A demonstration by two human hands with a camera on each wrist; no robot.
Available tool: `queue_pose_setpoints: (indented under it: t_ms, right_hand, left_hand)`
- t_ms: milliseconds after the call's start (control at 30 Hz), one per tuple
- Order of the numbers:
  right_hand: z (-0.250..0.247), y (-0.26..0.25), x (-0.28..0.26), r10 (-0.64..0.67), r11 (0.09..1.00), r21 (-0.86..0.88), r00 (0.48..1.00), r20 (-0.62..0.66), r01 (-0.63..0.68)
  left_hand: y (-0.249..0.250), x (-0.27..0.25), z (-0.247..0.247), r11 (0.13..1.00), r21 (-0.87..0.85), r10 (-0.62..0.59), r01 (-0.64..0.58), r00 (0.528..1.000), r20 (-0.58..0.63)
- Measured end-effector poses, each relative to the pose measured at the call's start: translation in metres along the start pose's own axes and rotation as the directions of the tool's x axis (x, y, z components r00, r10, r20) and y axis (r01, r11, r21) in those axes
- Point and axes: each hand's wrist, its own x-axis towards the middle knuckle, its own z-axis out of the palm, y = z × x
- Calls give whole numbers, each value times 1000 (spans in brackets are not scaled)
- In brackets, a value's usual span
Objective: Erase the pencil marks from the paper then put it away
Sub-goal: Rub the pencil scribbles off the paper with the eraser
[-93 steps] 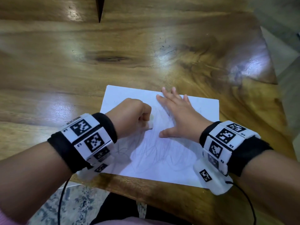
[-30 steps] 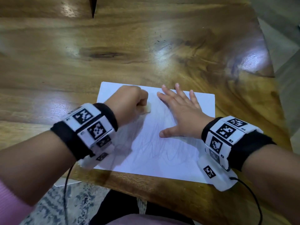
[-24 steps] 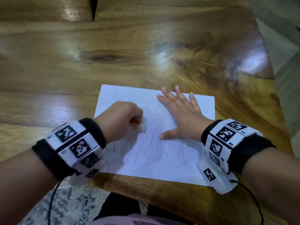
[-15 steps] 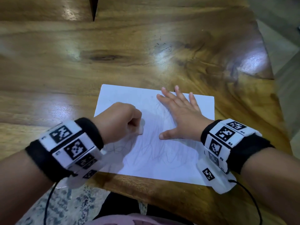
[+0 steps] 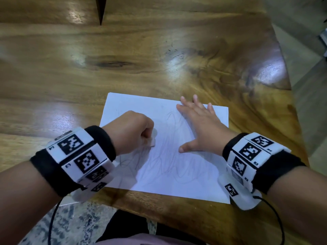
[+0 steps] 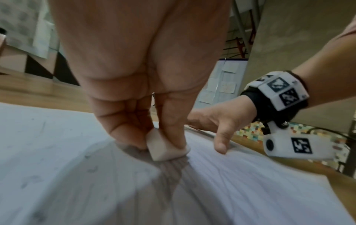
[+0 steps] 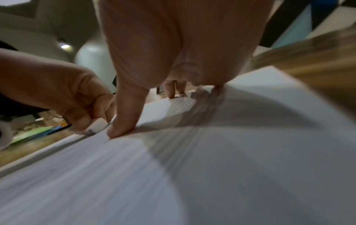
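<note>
Currently: erasing is under way, and much pencil scribble is left on the near half of the sheet.
Paper: the white paper (image 5: pixel 164 147) lies flat on the wooden tabletop (image 5: pixel 141 50), its near edge close to the tabletop's edge in front of the person.
Left hand: the left hand (image 5: pixel 129 131) is curled into a fist, pinching a small white eraser (image 6: pixel 163 146) between thumb and fingers, with the eraser's end down on the sheet.
Right hand: the right hand (image 5: pixel 200 124) lies flat with fingers spread and thumb out, pressing the far right part of the sheet and gripping nothing.
Doing it well: I judge short strokes, running away from the pinning hand, would keep the sheet from buckling; the flat hand should shift nearer each patch being rubbed, since the scribbles (image 5: pixel 169 172) spread well toward the near edge.
Risk: hard rubbing near the unpinned left edge could crease or tear the thin sheet.
Around: a patterned rug (image 5: pixel 74 225) shows below the tabletop's edge, and something green and blue (image 7: pixel 36 134) lies past the sheet in the right wrist view; what it is I cannot tell.
In the way: nothing lies on the sheet except the two hands.
</note>
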Motion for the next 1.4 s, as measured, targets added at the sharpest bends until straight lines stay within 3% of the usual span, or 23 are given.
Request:
queue_pose_setpoints:
  t_ms: [67, 167, 267, 333, 467, 633, 833, 967, 1033, 1167, 1300, 1400]
  right_hand:
    - [1, 4, -4, 12, 1000, -28, 1000, 18, -12]
    - [2, 4, -5, 17, 1000, -23, 999, 34, -16]
    - [2, 5, -5, 14, 1000, -12, 999, 37, -14]
    - [2, 6, -5, 14, 1000, -8, 999, 36, -13]
    - [4, 8, -4, 8, 1000, -7, 999, 36, -8]
    - [4, 7, -4, 11, 1000, -14, 999, 35, -10]
    - [3, 7, -4, 12, 1000, -14, 999, 36, -12]
    - [3, 7, -4, 8, 1000, -13, 1000, 30, -7]
    - [3, 7, -4, 7, 1000, -10, 999, 32, -7]
    - [5, 8, -4, 4, 1000, -6, 1000, 31, -4]
    - [3, 7, -4, 8, 1000, -6, 999, 31, -8]
    - [2, 6, -4, 9, 1000, -9, 999, 33, -9]
  left_hand:
    - [8, 6, -7, 1000, -14, -10, 10, 1000, -22]
    - [28, 35, -23, 991, -130, -65, 39, 977, -202]
    - [42, 60, -25, 995, -94, -68, 42, 953, -295]
    - [41, 55, -18, 997, -67, -49, 31, 958, -284]
    - [30, 27, -4, 999, -29, 38, -40, 995, -96]
    - [37, 57, -19, 992, -123, -79, 39, 939, -335]
    - [26, 34, -2, 995, -8, 95, -96, 990, -106]
    - [37, 61, -17, 997, -79, -12, -15, 947, -322]
    - [35, 54, -10, 996, -85, -12, -15, 951, -308]
    - [27, 20, 8, 993, -29, 106, -111, 984, -143]
    - [41, 51, -14, 995, -98, -6, -25, 951, -309]
    - [41, 57, -12, 998, -65, -7, -13, 955, -296]
